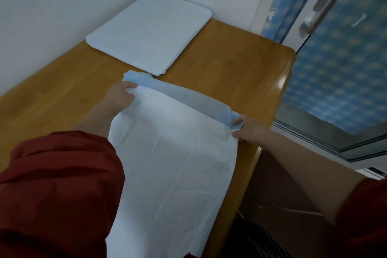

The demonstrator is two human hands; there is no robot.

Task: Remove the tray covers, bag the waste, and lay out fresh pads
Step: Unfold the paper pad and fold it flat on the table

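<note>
A white pad (171, 163) with a blue backing is spread over the near part of the wooden table (226, 69); its far edge is folded back and shows blue. My left hand (121, 95) pinches the far left corner of this pad. My right hand (249, 129) pinches the far right corner, near the table's right edge. In the far corner of the table lies a square tray wrapped in a white pad (148, 31), flat and smooth. Both forearms reach out of dark red sleeves.
White walls close off the table on the left and at the back. To the right stands a window (339, 65) with blue patterned film and a white handle (310, 21). A dark ribbed object (251, 239) sits below the table's right edge.
</note>
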